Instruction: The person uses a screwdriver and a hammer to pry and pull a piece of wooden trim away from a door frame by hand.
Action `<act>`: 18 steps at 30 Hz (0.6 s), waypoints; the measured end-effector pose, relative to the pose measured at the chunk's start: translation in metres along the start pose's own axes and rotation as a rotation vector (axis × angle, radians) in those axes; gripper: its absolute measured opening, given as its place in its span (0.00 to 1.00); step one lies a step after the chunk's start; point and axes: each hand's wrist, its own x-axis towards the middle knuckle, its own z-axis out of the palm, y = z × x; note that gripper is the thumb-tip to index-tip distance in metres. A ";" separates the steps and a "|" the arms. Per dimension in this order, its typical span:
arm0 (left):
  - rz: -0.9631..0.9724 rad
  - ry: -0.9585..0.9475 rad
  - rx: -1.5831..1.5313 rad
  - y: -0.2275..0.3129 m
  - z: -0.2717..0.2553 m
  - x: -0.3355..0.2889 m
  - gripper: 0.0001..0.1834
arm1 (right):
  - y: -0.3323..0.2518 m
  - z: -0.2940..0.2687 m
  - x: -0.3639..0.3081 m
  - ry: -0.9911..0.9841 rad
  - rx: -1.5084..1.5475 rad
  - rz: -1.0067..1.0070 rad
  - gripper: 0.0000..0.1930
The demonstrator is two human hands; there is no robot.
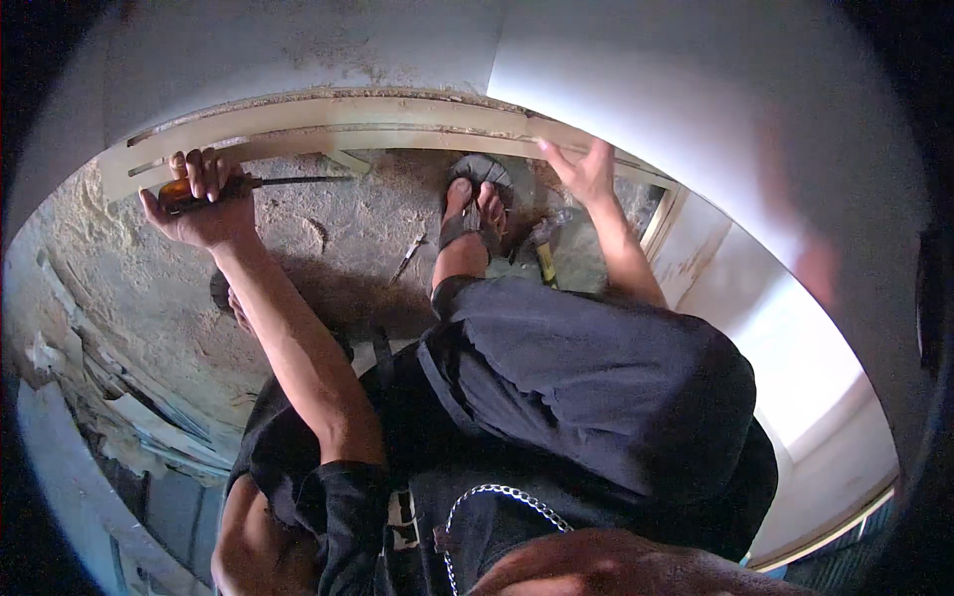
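My left hand (pixel 214 207) is wrapped around the amber handle of a screwdriver (pixel 177 197), palm up. The long thin shaft points to the right, just above the floor. Past that hand runs a long pale wooden frame piece (pixel 397 111), with narrow slots along it; the knuckles are close to its left end. My right hand (pixel 584 177) has its thumb and fingers apart and holds nothing. It is at the near edge of the wooden piece, by a large white panel (pixel 676 99); whether it presses on either cannot be told.
A hammer (pixel 546 260) with a yellow handle lies on the floor right of my sandalled foot (pixel 469 214). Left of the foot lies a slim pointed tool (pixel 407 258). Sawdust covers the floor (pixel 308 233). Torn strips of scrap (pixel 149 417) are heaped at the left.
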 end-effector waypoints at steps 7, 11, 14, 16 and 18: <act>0.244 0.162 -0.026 -0.064 0.052 -0.009 0.29 | 0.031 -0.007 -0.139 0.038 -0.108 0.209 0.18; 0.268 0.135 -0.038 -0.144 0.092 -0.010 0.25 | 0.123 0.008 -0.274 -0.320 -0.201 0.224 0.16; 0.227 0.102 -0.005 -0.156 0.088 -0.001 0.20 | 0.110 0.039 -0.298 -0.020 -0.302 0.327 0.20; 0.212 0.171 0.068 -0.132 0.075 0.001 0.18 | 0.067 0.040 -0.270 0.023 -0.311 0.298 0.22; 0.232 0.189 0.109 -0.133 0.081 0.002 0.19 | 0.056 0.035 -0.251 -0.005 -0.318 0.238 0.23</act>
